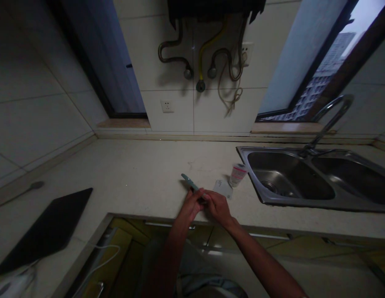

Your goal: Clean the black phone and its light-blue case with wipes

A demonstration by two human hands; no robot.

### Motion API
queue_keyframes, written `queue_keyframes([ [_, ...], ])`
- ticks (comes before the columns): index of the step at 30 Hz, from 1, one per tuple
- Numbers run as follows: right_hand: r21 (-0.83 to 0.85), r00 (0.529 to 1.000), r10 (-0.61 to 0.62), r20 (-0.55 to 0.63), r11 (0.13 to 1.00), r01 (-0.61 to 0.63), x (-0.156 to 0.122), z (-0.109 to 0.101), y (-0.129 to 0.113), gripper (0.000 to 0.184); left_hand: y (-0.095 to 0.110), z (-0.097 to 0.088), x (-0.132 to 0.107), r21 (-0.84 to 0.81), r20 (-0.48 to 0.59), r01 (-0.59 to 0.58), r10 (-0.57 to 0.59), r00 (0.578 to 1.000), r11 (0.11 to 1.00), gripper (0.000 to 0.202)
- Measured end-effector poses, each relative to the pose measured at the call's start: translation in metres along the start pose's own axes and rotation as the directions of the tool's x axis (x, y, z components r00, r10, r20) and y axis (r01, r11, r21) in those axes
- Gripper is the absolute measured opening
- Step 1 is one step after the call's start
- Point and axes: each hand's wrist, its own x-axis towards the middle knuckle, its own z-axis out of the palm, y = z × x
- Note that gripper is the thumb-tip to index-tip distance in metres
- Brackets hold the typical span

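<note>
Both hands meet over the counter's front edge. A slim, long blue-green object (189,181) points up and left out of them; its kind I cannot make out, as its lower end is hidden by fingers. My left hand (193,204) is closed around the lower part from the left. From the right, my right hand (217,205) has its fingers bent and pressed at the same end, close against the left fingers. Just beyond the right hand, a pale flat card or packet (222,188) with dark marks lies on the counter. Beside it stands a clear cup (237,174) with pink print.
A double steel sink (263,201) with a curved tap (330,116) is set into the pale counter (142,174) on the right. At left lies a black flat panel (52,223) with a white cable (110,247) nearby. Pipes (173,58) hang beneath a dark wall unit (215,9).
</note>
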Motion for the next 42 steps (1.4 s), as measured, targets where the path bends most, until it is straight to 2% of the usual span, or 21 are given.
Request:
queue_keyframes([
  [9,-0.067,0.994,0.022,-0.106,0.997,-0.029,-0.006,0.004,0.001,0.043,0.002,0.003,-0.002,0.059,0.038,-0.011,0.009,0.999,0.998,0.062],
  [16,-0.055,0.992,0.053,-0.118,0.997,-0.06,-0.005,0.001,-0.004,0.043,-0.005,0.0,0.001,0.041,0.071,-0.026,0.023,0.997,0.999,0.06],
  [21,0.002,0.991,0.084,-0.105,0.996,-0.085,-0.003,0.0,-0.008,0.041,-0.013,-0.003,0.005,-0.081,0.11,-0.1,0.109,0.988,0.992,0.057],
  [27,0.105,0.982,0.133,-0.131,0.987,-0.12,-0.009,0.002,-0.006,0.037,-0.012,-0.005,0.005,-0.085,0.116,-0.072,0.082,0.99,0.994,0.066],
  [32,0.128,0.977,0.17,-0.127,0.98,-0.154,-0.01,0.002,-0.003,0.039,-0.011,-0.004,0.006,-0.044,0.135,-0.065,0.07,0.988,0.997,0.063],
  [37,0.083,0.979,0.156,-0.128,0.986,-0.146,-0.011,0.003,0.002,0.042,-0.008,-0.004,0.005,0.005,0.128,-0.046,0.045,0.991,0.999,0.059],
  [42,-0.022,0.986,0.09,-0.142,0.995,-0.094,-0.013,0.006,0.006,0.041,-0.008,-0.007,0.007,0.014,0.127,-0.034,0.031,0.991,0.999,0.051],
])
